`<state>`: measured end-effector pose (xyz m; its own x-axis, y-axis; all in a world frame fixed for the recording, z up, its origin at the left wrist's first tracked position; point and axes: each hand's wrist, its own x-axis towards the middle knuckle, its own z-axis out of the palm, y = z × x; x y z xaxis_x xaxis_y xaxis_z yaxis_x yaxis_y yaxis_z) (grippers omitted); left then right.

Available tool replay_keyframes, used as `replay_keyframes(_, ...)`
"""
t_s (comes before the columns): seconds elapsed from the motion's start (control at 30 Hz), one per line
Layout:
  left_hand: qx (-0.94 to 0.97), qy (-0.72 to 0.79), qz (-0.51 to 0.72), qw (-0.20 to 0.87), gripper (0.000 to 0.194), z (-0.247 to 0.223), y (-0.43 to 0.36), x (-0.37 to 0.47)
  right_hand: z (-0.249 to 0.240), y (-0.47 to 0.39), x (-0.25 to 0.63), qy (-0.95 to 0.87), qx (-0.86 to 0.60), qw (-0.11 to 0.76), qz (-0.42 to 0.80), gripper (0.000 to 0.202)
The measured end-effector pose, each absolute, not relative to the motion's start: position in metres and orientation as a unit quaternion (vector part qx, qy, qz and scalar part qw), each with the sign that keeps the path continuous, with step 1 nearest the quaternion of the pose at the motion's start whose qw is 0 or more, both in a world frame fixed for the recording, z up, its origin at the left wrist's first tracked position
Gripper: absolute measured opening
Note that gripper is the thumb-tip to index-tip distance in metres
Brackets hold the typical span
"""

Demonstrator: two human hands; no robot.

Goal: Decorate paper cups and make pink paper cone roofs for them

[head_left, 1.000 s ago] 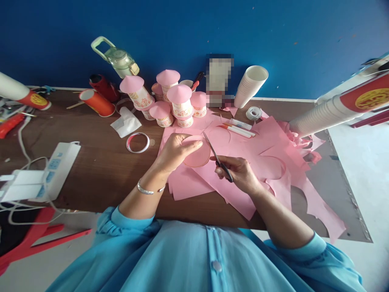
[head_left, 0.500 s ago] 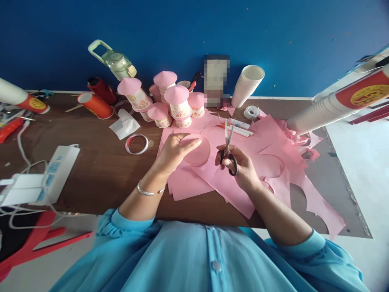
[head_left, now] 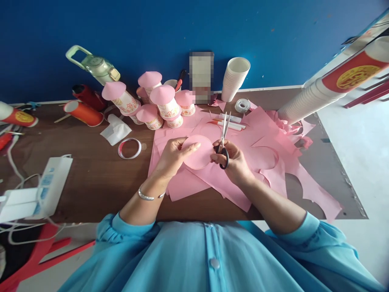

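Observation:
My left hand (head_left: 179, 156) pinches a round pink paper disc (head_left: 199, 158) at its left side, thumb on top. In my right hand (head_left: 232, 162) is a pair of scissors (head_left: 224, 140) with black handles, blades pointing up and slightly parted. The fingers of my right hand are at the right edge of the disc; I cannot tell whether they touch it. Beneath both hands lie overlapping pink paper sheets (head_left: 188, 186). Behind them stand several decorated paper-cup towers (head_left: 167, 105) with pink cone roofs.
A tape roll (head_left: 129, 149) and crumpled tissue (head_left: 116, 129) lie left, near an orange cup (head_left: 85, 113). White markers (head_left: 231, 125), a clear tape roll (head_left: 242, 106) and a white cup stack (head_left: 234, 81) are behind. A power strip (head_left: 54, 184) is far left; paper scraps (head_left: 316, 190) lie right.
My right hand with the scissors has moved left, up to the disc's edge. The disc now faces me more flatly in my left hand. The whole view has shifted slightly.

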<state>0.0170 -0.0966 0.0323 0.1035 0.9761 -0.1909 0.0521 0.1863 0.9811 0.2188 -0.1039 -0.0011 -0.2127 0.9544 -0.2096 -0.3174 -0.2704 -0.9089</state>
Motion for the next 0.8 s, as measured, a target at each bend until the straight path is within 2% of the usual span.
replay_keyframes(0.2, 0.443, 0.509, 0.455, 0.582, 0.046, 0.034, -0.093, 0.012, 0.005, -0.098, 0.223, -0.381, -0.423, 0.488, 0.662, 0.037)
replay_keyframes(0.4, 0.443, 0.48, 0.44, 0.616, 0.049, 0.039, -0.092, 0.011, 0.005, -0.096, 0.224, -0.376, -0.413, 0.471, 0.683, 0.04)
replay_keyframes(0.63, 0.459, 0.479, 0.413, 0.624, 0.042, 0.032, -0.092, 0.012, 0.001, -0.096, 0.225, -0.386, -0.408, 0.458, 0.689, 0.041)
replay_keyframes(0.8, 0.414, 0.496, 0.49, 0.585, 0.031, 0.025, -0.091, 0.016, -0.002, -0.095, 0.224, -0.375, -0.395, 0.487, 0.683, 0.044)
